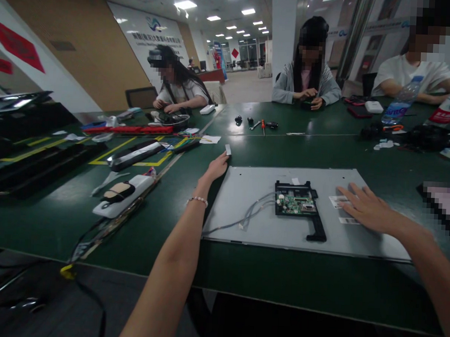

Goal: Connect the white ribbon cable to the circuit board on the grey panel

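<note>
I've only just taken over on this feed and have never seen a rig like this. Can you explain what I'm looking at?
There is no robot here: these are a person's bare hands, seen by a camera worn on that person's head, looking forward and down. This is the only view.

On the green table lies a flat grey panel. On it sit a green circuit board in a black bracket, and grey cables.

The right hand is spread on the panel, by its white labels. The left hand has its fingertips at a small white piece; how firm that grip is, I can't tell.

Beyond lies a screwdriver; other people sit further back.
</note>
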Action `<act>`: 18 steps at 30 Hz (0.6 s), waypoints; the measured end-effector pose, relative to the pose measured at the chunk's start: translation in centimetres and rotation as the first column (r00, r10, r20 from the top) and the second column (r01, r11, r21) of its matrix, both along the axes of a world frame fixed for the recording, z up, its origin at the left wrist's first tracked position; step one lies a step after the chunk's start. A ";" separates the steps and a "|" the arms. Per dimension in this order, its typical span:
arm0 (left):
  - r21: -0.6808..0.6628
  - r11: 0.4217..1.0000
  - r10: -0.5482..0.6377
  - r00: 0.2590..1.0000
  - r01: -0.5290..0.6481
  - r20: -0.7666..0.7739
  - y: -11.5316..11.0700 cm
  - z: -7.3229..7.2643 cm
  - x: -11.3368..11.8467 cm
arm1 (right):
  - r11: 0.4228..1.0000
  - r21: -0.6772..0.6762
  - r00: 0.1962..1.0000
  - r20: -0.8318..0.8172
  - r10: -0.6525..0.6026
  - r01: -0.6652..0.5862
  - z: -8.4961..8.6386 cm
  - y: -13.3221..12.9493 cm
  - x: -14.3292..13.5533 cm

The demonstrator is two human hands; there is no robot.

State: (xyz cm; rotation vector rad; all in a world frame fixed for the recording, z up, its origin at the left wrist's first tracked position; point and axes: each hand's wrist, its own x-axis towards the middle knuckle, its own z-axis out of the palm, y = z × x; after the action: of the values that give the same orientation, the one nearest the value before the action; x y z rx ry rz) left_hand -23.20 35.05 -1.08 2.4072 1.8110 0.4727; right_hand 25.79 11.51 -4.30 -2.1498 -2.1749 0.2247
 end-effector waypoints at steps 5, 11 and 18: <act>0.044 0.998 -0.032 0.998 0.034 -0.047 -0.4 0.3 0.9 | 1.000 -0.013 1.000 -0.005 0.006 -0.006 0.2 0.0 -0.1; 0.282 0.955 -0.106 0.994 0.094 0.029 -1.0 5.2 3.1 | 1.000 -0.015 1.000 0.000 -0.006 0.006 0.7 0.0 -0.2; 0.397 0.892 -0.220 0.975 0.215 -0.035 -7.9 10.9 9.1 | 0.987 0.149 0.995 -0.075 0.073 -0.061 2.5 0.8 -1.6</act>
State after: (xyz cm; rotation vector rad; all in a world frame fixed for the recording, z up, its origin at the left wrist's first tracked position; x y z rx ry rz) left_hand -14.07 27.17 9.85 2.8179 1.5302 0.9044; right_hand 24.21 12.30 -1.79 -1.9587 -2.1488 0.1473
